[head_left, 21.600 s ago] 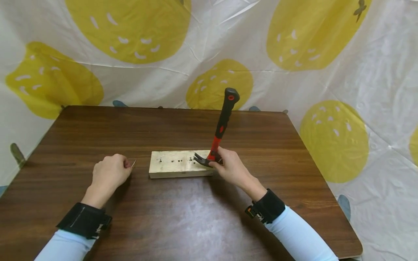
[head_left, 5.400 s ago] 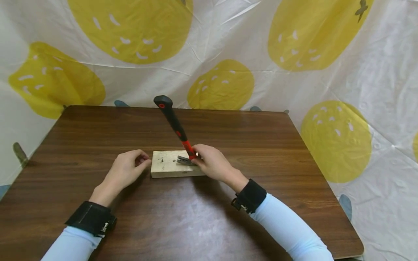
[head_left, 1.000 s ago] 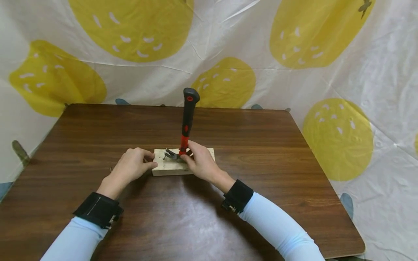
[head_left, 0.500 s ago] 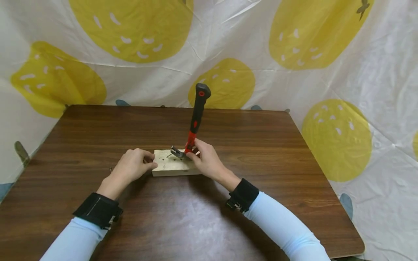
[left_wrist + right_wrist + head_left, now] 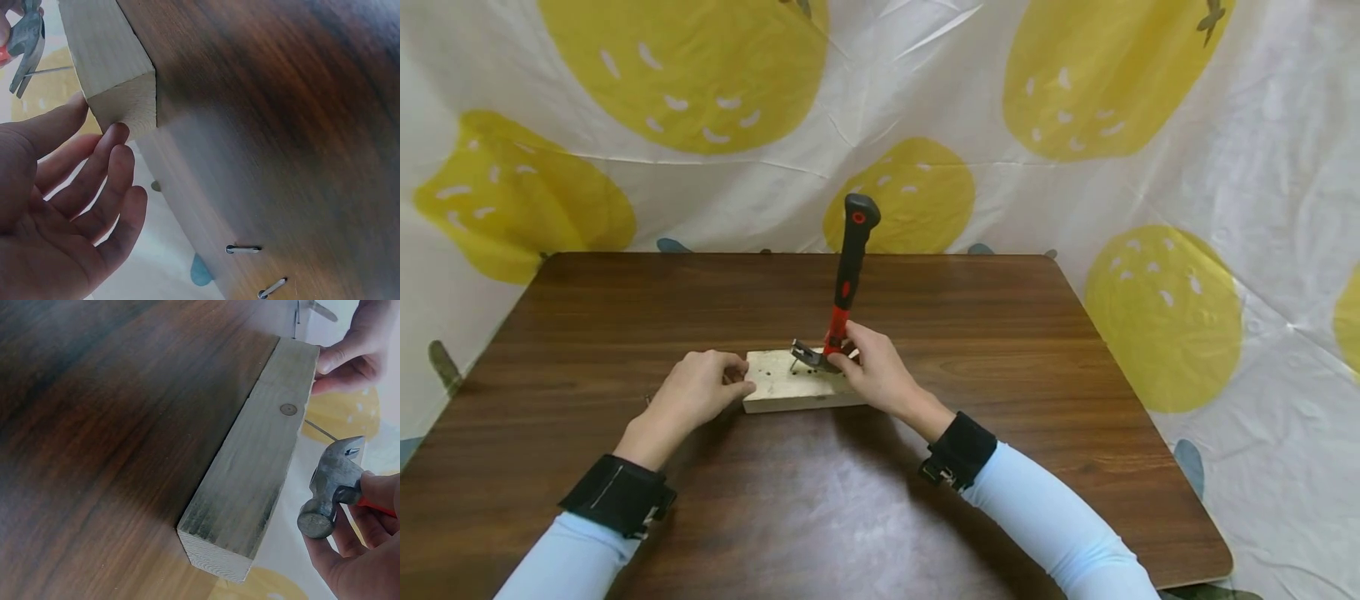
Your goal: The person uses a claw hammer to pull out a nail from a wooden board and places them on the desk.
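Note:
The claw hammer [image 5: 850, 267] stands handle-up over the pale wooden block [image 5: 790, 403]. My right hand [image 5: 883, 371] grips it low, at the head and red neck, fingers curled round. A thin nail [image 5: 321, 429] slants between the claw and the block's holed top face in the right wrist view. My left hand [image 5: 691, 392] holds the block's left end: in the left wrist view the thumb lies at the top edge and a fingertip [image 5: 117, 132] touches the end grain. Its other fingers are loosely bent.
Two loose nails lie on the brown wooden table [image 5: 760, 517]: one nail [image 5: 244, 249] and another nail [image 5: 273, 288], behind the left hand. A lemon-print sheet [image 5: 737, 192] hangs along the table's back edge.
Since one second ago the hammer has shifted right, its claw carrying the nail away from the left hole. Much earlier the left hand was off the block, pinching a thin nail; now it holds the block.

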Demonstrator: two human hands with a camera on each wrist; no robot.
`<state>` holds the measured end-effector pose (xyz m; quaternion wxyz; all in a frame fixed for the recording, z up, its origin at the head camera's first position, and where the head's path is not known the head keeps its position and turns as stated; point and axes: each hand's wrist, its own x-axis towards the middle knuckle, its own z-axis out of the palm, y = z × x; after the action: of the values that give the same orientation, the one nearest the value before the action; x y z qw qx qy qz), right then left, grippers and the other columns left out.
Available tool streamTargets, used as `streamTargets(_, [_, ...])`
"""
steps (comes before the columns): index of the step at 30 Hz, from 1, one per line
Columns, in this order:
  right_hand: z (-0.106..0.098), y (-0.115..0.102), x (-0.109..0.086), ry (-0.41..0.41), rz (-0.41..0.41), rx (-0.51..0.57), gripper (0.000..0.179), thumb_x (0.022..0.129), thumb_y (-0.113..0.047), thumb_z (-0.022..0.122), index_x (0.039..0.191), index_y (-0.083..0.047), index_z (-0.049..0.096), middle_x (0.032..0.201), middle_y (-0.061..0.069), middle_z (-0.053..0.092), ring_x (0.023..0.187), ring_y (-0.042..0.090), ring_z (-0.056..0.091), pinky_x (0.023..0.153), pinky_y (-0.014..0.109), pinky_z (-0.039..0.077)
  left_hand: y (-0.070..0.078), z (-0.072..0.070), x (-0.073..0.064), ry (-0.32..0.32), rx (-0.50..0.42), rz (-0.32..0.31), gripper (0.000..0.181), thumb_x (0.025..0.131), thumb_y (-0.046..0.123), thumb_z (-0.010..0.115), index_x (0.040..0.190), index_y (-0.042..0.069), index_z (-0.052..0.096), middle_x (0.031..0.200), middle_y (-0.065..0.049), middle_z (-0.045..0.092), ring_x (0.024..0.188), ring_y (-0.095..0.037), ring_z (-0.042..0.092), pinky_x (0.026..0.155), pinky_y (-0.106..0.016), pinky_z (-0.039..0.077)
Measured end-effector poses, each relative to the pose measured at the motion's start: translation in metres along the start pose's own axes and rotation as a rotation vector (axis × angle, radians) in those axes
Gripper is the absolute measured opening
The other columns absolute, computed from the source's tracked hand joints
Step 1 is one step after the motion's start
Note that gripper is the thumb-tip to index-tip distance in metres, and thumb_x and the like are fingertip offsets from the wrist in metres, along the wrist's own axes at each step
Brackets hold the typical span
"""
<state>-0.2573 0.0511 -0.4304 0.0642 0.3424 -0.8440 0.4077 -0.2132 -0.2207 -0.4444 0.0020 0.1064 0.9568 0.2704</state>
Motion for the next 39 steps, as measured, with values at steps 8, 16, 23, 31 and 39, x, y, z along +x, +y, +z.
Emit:
streamTargets(8, [-0.004,-0.002,-0.002,0.025,0.003,0.025,0.015,0.094,-0.001,0.073,0.107,-0.005,0.065,0.097,0.006,0.071,0.089,0.022,0.069,0.066,0.024,0.053,0.004,0.001,0.001,0.036,0.025,0.024,0.032,0.093,0.018,0.077,0.115,-0.004,0.071,0.098,-0.013,0.071,0.089,-0.03,0.069,0.077,-0.05,0.055])
streamTargets(16, [-0.006,-0.008,-0.005,0.023,-0.01,0.047,0.015,0.094,-0.001,0.073,0.106,-0.005,0.066,0.097,0.005,0.071,0.09,0.023,0.068,0.067,0.025,0.053,0.018,0.008,0.007,0.209,-0.09,0.139,0.033,0.092,0.016,0.078,0.119,-0.002,0.07,0.106,-0.018,0.07,0.095,-0.035,0.065,0.081,-0.051,0.053])
streamTargets(23, [-0.01,-0.014,-0.007,0.019,-0.024,0.049,0.014,0.094,-0.001,0.073,0.105,-0.006,0.066,0.096,0.004,0.072,0.09,0.021,0.069,0.066,0.024,0.052,0.029,0.014,0.01,0.268,-0.173,0.234,0.016,0.09,0.012,0.08,0.105,0.006,0.076,0.097,-0.007,0.075,0.087,-0.026,0.068,0.073,-0.042,0.052])
streamTargets(31, [-0.012,-0.018,-0.009,0.031,-0.033,0.068,0.015,0.094,-0.001,0.073,0.105,-0.006,0.065,0.095,0.004,0.072,0.089,0.019,0.068,0.066,0.024,0.052,0.032,0.018,0.01,0.292,-0.159,0.274,0.006,0.088,0.006,0.081,0.093,0.009,0.078,0.086,0.0,0.072,0.079,-0.018,0.066,0.066,-0.036,0.048])
streamTargets(39, [-0.013,-0.016,-0.011,0.039,-0.04,0.073,0.016,0.093,-0.001,0.073,0.106,-0.005,0.065,0.095,0.005,0.072,0.088,0.02,0.068,0.065,0.024,0.052,0.035,0.02,0.011,0.279,-0.154,0.297,0.004,0.09,0.006,0.079,0.094,0.006,0.078,0.086,0.0,0.072,0.078,-0.016,0.066,0.067,-0.037,0.05])
